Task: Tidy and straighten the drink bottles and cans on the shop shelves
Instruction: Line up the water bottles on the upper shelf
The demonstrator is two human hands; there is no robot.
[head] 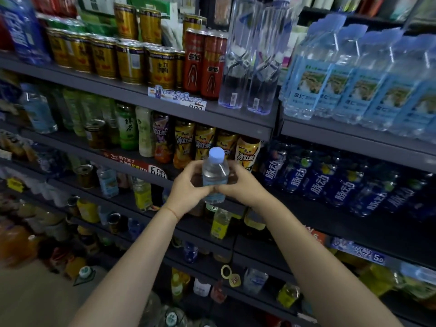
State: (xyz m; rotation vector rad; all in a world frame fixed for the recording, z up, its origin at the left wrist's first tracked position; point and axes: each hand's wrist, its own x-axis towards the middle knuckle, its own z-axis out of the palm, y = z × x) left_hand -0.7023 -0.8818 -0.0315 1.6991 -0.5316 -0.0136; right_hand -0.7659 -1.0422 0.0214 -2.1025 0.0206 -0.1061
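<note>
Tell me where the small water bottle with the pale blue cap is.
Centre of the head view: the small water bottle is held upright between left hand and right hand.

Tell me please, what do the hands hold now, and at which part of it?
Both hands, left and right, hold one small water bottle upright, their grip round its lower body; the blue cap is free.

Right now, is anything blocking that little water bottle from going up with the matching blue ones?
Nothing visible does. Both hands, left and right, hold the bottle in open air before the shelves; the matching bottles stand up right.
</note>
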